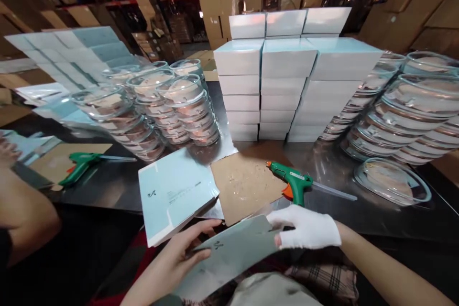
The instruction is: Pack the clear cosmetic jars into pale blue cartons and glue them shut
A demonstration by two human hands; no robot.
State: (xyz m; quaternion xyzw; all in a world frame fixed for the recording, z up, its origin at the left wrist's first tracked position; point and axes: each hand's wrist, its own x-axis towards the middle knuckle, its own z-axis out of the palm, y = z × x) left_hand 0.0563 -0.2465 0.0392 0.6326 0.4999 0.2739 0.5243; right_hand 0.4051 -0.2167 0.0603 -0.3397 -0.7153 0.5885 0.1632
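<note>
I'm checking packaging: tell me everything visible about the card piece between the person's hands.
The card piece looks pale grey-green, smooth and thin, with a small black squiggle. It slants in front of the cardboard sheet. The left hand lays a thumb over its face; the gloved right hand holds its right end. Whether it is folded is unclear.

On the dark table [120,189] lie 2 cards [244,189], with 2 glue guns [297,181] reaching past their edges; a blue box [175,196], white stacks [240,88], tub stacks [193,114], 1 lone tub [392,184].
</note>
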